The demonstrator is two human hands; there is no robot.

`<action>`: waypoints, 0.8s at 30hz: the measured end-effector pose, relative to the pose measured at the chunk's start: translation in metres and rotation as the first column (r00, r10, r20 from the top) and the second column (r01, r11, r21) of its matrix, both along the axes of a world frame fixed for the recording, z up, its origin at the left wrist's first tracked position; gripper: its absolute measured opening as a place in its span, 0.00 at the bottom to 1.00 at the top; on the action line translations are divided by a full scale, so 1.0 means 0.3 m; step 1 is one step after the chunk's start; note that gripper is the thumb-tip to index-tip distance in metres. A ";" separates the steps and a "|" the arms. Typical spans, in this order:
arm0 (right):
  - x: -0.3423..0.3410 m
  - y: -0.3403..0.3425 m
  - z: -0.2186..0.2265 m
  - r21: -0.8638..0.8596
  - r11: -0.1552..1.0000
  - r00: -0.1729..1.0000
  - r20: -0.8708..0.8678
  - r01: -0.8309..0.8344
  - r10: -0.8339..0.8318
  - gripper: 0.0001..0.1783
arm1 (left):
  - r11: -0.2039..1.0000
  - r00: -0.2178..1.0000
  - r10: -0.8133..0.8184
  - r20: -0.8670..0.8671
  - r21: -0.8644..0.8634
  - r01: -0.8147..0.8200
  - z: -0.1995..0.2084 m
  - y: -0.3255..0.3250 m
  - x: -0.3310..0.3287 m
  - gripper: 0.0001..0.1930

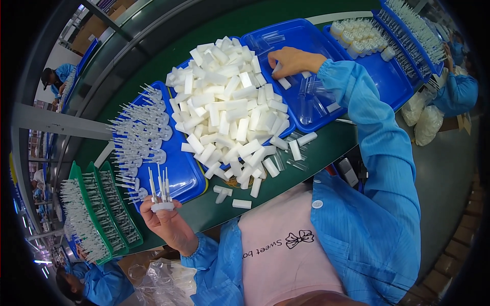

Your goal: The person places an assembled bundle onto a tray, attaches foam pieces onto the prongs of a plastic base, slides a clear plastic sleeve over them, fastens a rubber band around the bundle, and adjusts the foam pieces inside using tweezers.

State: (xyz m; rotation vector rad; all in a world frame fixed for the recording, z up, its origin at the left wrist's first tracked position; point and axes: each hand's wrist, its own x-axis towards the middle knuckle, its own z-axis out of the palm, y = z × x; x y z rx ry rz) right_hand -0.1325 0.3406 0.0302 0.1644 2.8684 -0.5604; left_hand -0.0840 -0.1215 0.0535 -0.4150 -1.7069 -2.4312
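My left hand (pixel 166 220) holds a small bunch of thin white plastic nozzles (pixel 161 189), tips up, near the front of a blue tray (pixel 186 176) that carries many more of these nozzles (pixel 140 125). My right hand (pixel 292 61) reaches into another blue tray (pixel 301 35) with clear plastic caps (pixel 312 99); its fingers close on a small white piece. Between the two hands a big heap of white plastic blocks (pixel 227 104) fills a middle tray and spills over the edge.
A few white blocks (pixel 241 204) lie on the green table (pixel 316 148). Green racks of nozzles (pixel 104 217) stand at left. More blue trays with white parts (pixel 360 35) sit at right, near another worker's sleeve (pixel 459 92). Plastic bags (pixel 426 120) lie beyond.
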 end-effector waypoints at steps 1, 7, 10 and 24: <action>0.001 -0.010 -0.003 0.047 0.999 1.000 -0.011 0.000 0.000 0.21 | 1.000 1.000 -0.016 -0.005 0.004 0.016 -0.005 0.000 -0.001 0.22; 0.021 -0.031 0.021 0.155 0.981 0.989 -0.103 0.118 -0.102 0.15 | 0.999 0.999 -0.037 -0.022 0.019 0.037 -0.007 0.012 0.003 0.22; 0.040 -0.017 0.052 0.101 0.979 0.972 -0.174 0.177 -0.158 0.17 | 1.000 1.000 -0.015 -0.015 0.023 0.015 -0.003 0.005 0.003 0.21; -0.027 -0.008 0.106 0.237 0.942 0.971 -0.087 0.237 -0.222 0.21 | 1.000 1.000 -0.010 -0.019 0.013 0.011 0.003 0.009 0.001 0.19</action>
